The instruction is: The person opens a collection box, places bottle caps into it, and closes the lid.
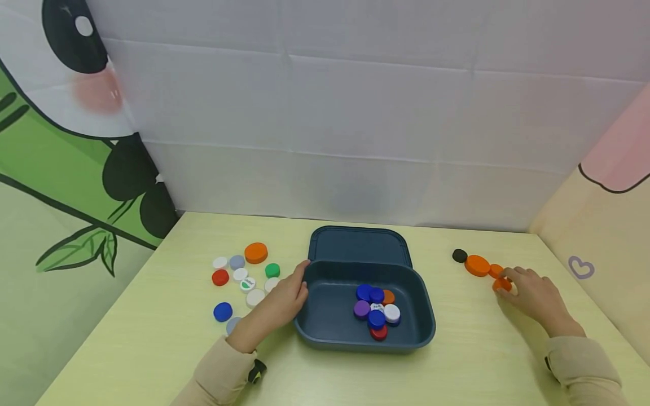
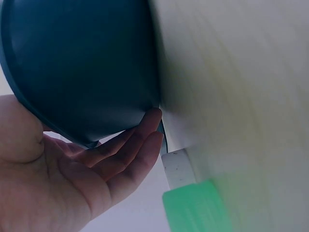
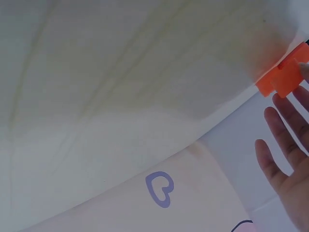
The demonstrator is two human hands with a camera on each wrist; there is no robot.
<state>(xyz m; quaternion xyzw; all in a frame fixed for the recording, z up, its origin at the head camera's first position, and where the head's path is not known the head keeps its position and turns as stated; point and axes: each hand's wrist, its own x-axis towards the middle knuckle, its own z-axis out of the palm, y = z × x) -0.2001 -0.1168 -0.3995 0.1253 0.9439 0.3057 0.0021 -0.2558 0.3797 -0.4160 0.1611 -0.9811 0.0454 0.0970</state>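
Note:
At the left rim of the dark blue container (image 1: 365,345), my left hand (image 1: 278,304) grips the wall; in the left wrist view, the fingers of this hand (image 2: 87,169) lie along the outside of the container (image 2: 82,63). Several caps, among them a purple one (image 1: 361,309) and a white one (image 1: 391,313), lie inside the container. My right hand (image 1: 537,298) pinches an orange cap (image 1: 501,285) on the right of the table. The right wrist view shows the hand (image 3: 289,145) with thumb and fingertips at the orange cap (image 3: 288,78).
Beside the right hand lie a larger orange cap (image 1: 477,265), a small orange cap (image 1: 495,270) and a black cap (image 1: 460,255). Several loose caps, including a red one (image 1: 220,277) and a green one (image 1: 272,270), are at the left. A dark blue lid (image 1: 359,245) lies behind the container.

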